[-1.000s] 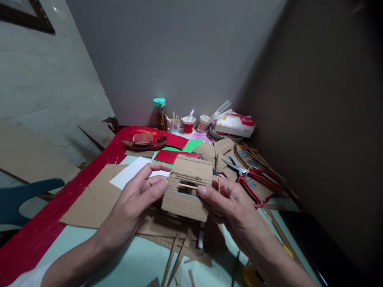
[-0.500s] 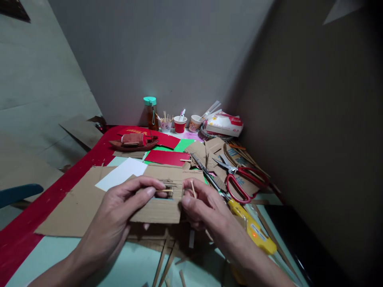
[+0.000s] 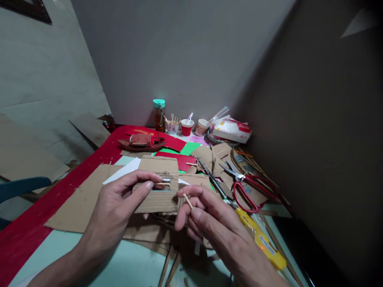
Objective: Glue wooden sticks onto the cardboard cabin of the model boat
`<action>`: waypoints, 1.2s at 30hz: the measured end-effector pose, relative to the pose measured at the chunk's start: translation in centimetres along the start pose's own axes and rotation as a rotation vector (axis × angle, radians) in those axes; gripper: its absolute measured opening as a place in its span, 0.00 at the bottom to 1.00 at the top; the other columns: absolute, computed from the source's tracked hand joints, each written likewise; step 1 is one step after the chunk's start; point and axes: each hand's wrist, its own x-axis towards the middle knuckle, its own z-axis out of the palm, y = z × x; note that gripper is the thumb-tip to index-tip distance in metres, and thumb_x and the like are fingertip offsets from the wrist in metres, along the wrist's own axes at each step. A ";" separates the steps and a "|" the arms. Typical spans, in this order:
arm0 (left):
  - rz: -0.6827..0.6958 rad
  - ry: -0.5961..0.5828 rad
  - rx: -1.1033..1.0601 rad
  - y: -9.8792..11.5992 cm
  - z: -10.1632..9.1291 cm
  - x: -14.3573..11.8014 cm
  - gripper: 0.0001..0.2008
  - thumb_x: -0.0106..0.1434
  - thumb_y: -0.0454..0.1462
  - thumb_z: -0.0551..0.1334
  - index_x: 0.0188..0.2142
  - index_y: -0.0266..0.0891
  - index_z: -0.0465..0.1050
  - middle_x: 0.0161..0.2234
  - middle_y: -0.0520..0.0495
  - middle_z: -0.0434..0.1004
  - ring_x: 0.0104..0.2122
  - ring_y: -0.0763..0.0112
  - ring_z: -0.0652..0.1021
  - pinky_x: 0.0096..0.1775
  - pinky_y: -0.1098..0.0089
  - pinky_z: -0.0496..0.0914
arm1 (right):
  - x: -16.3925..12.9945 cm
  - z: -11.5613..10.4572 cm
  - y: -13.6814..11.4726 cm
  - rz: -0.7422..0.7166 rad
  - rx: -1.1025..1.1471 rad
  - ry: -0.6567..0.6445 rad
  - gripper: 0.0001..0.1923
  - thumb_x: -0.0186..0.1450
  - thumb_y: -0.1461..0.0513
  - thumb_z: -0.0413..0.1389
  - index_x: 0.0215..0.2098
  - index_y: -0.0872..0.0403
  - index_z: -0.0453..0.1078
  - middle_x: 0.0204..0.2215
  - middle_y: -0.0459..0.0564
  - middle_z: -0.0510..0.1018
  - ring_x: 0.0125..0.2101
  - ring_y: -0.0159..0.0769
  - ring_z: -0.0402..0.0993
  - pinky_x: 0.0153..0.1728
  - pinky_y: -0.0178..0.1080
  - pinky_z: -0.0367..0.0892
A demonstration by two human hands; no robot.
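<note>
At the far left a blue chair (image 3: pixel 20 188) stands by the table's red edge (image 3: pixel 44 215). The left hand (image 3: pixel 119 203) pinches a cardboard panel (image 3: pixel 157 183) between thumb and fingers, holding it just above a flat cardboard sheet (image 3: pixel 80 203); a thin stick seems to lie across the panel's cut-out window, though it is hard to make out. Just beside it, the right hand (image 3: pixel 206 223) is curled, gripping a short wooden stick (image 3: pixel 188 201) in its fingertips. Further right lie a yellow tool (image 3: pixel 263 245) and red scissors (image 3: pixel 248 189).
</note>
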 end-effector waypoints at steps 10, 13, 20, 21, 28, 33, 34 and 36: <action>0.410 -0.115 0.356 0.4 1.3 -1.2 0.05 0.63 0.36 0.69 0.33 0.50 0.84 0.32 0.56 0.88 0.32 0.67 0.84 0.40 0.71 0.77 | 0.1 -0.5 0.1 -0.405 -0.737 0.094 0.10 0.76 0.58 0.54 0.38 0.51 0.75 0.26 0.44 0.76 0.25 0.31 0.70 0.28 0.34 0.63; 0.511 -0.180 0.423 0.0 1.3 -1.4 0.05 0.66 0.34 0.68 0.38 0.47 0.84 0.35 0.54 0.89 0.35 0.68 0.85 0.40 0.73 0.76 | 0.1 -0.6 0.7 -0.550 -0.972 0.150 0.09 0.76 0.63 0.53 0.42 0.53 0.74 0.27 0.46 0.75 0.25 0.31 0.71 0.28 0.34 0.63; 0.808 -0.116 0.447 -0.7 1.5 -1.5 0.08 0.65 0.27 0.65 0.36 0.39 0.81 0.30 0.53 0.86 0.29 0.76 0.83 0.36 0.81 0.75 | 0.1 -0.4 2.1 -0.831 -1.391 0.248 0.10 0.73 0.70 0.48 0.38 0.55 0.68 0.30 0.50 0.74 0.29 0.38 0.70 0.29 0.38 0.61; 0.835 -0.108 0.450 -0.8 1.6 -1.5 0.08 0.65 0.26 0.65 0.36 0.39 0.81 0.30 0.52 0.85 0.29 0.77 0.83 0.36 0.82 0.74 | 0.0 -0.3 2.2 -0.846 -1.429 0.271 0.09 0.72 0.70 0.48 0.37 0.55 0.68 0.30 0.50 0.74 0.29 0.38 0.69 0.29 0.39 0.61; 0.853 -0.128 0.449 -0.5 1.8 -1.6 0.10 0.64 0.25 0.63 0.36 0.38 0.80 0.30 0.54 0.84 0.28 0.81 0.81 0.37 0.86 0.74 | -0.6 0.0 1.9 -0.805 -1.496 0.224 0.12 0.71 0.72 0.46 0.40 0.55 0.69 0.28 0.46 0.68 0.26 0.36 0.63 0.25 0.39 0.56; 0.862 -0.147 0.521 -0.6 1.7 -1.5 0.10 0.66 0.26 0.62 0.38 0.42 0.79 0.29 0.54 0.84 0.28 0.78 0.81 0.33 0.81 0.75 | -0.2 -0.2 2.2 -0.795 -1.497 0.220 0.13 0.71 0.71 0.45 0.35 0.54 0.68 0.27 0.46 0.67 0.25 0.35 0.62 0.24 0.41 0.53; 0.876 -0.148 0.543 -0.6 1.6 -1.4 0.10 0.67 0.27 0.62 0.38 0.42 0.78 0.29 0.54 0.84 0.27 0.77 0.81 0.32 0.81 0.75 | -0.1 -0.3 2.3 -0.786 -1.497 0.220 0.12 0.71 0.71 0.45 0.35 0.54 0.68 0.27 0.46 0.67 0.25 0.36 0.62 0.24 0.41 0.53; 0.911 -0.145 0.580 -0.8 1.4 -1.4 0.09 0.67 0.27 0.62 0.39 0.43 0.78 0.30 0.54 0.84 0.28 0.75 0.82 0.32 0.79 0.76 | 0.0 -0.3 2.4 -0.747 -1.510 0.219 0.11 0.70 0.70 0.46 0.37 0.55 0.68 0.28 0.46 0.68 0.26 0.37 0.64 0.25 0.41 0.55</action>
